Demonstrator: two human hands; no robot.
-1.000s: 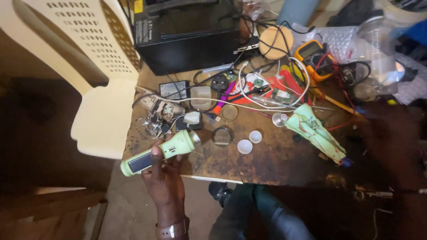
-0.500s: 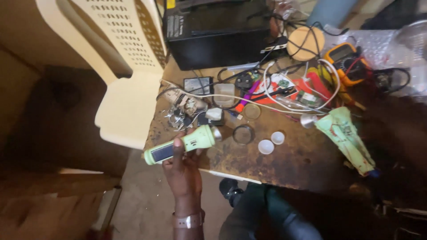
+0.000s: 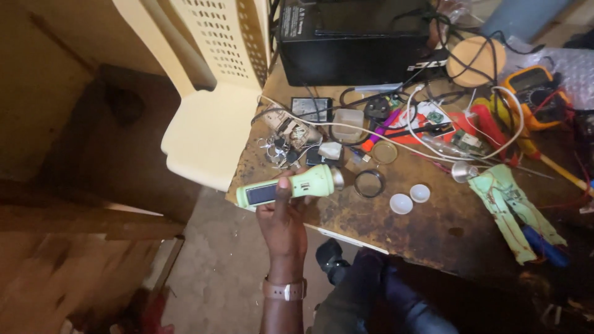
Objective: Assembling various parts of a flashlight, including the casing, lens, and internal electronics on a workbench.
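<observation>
My left hand [image 3: 282,226] is shut on a light green flashlight [image 3: 291,185] with a dark solar panel on its side. It lies across my fingers, lens end pointing right, over the left edge of a worn wooden table [image 3: 383,216]. A watch sits on that wrist. A dark ring [image 3: 369,184] and two white round caps [image 3: 409,199] lie just right of the flashlight. An opened green flashlight shell [image 3: 510,207] with wires lies farther right. My right hand is out of sight.
A cream plastic chair [image 3: 210,124] stands left of the table. At the back sit a black battery box [image 3: 349,40], a yellow multimeter [image 3: 535,86], a round wooden disc [image 3: 475,60], tangled cables and small parts. My dark-trousered leg [image 3: 371,297] is below the table edge.
The view has swung left and downward, so the table sits farther right. My left hand keeps its hold on the green flashlight in about the same pose.
</observation>
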